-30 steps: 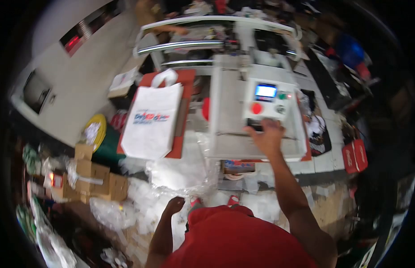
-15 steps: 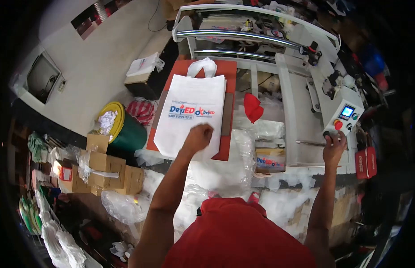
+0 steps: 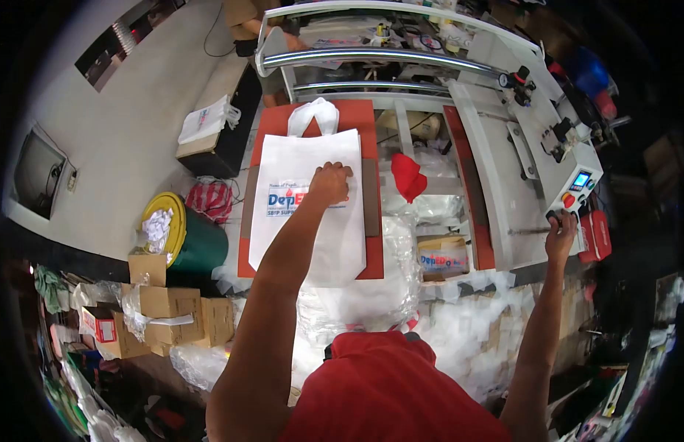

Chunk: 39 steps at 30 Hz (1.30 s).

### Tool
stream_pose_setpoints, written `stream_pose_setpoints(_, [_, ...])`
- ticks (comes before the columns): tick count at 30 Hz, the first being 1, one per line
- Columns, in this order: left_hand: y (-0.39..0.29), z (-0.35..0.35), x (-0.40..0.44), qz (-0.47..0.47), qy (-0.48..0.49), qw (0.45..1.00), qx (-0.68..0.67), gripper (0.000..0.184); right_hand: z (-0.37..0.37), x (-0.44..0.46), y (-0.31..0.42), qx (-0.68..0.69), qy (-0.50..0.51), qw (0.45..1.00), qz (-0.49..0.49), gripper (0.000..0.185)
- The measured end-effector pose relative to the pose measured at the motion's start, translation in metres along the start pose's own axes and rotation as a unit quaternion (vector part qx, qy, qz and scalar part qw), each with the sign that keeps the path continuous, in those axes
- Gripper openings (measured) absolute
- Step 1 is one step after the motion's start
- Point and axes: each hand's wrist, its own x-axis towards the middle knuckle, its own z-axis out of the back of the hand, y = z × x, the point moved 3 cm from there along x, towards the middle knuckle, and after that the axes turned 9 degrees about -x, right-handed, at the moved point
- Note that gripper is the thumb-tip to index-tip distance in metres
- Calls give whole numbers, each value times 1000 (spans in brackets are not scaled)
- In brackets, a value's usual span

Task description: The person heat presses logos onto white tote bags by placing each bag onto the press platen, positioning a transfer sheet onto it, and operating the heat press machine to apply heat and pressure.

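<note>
A white tote bag [image 3: 305,243] with blue and red lettering lies flat, handles pointing away from me, on a red pad [image 3: 357,118] of the press. My left hand [image 3: 332,183] rests over the right part of the print with bent fingers; anything pinched beneath them is hidden. My right hand [image 3: 561,234] reaches far right, its fingers closed at a dark knob [image 3: 554,216] low on the white control box [image 3: 581,177]. That box has a lit screen and a red button. Left of it is the white press head [image 3: 478,147], with a second red pad [image 3: 467,188] partly showing below.
Red cloth [image 3: 409,178] hangs between the pads. A green bin [image 3: 202,239] with a yellow rim and cardboard boxes [image 3: 169,306] stand left. More white bags [image 3: 209,120] lie on a dark stand. Plastic wrap covers the floor. Another person [image 3: 246,26] stands behind the frame.
The press head has slid right, baring an edge of the second red pad. My left hand has moved up the bag onto the print. My right hand has stayed at the control box.
</note>
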Motion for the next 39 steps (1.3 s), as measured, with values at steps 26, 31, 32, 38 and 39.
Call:
stream_pose_setpoints(26, [-38, -162, -668, 559, 55, 786, -257, 36, -39, -171, 226, 377, 164, 907, -85, 22])
stream_pose_setpoints(31, [-87, -167, -684, 523, 67, 795, -299, 34, -152, -306, 296, 108, 362, 922, -82, 57])
stream_pose_setpoints(32, [-98, -158, -685, 533, 61, 797, -278, 33, -153, -309, 301, 111, 364, 921, -82, 57])
stream_pose_setpoints(38, [-137, -119, -673, 548, 39, 798, -249, 32, -196, -341, 288, 195, 494, 836, -141, 35])
stream_pose_setpoints(39, [-138, -118, -663, 554, 36, 795, -246, 32, -198, -343, 283, 202, 477, 844, -139, 29])
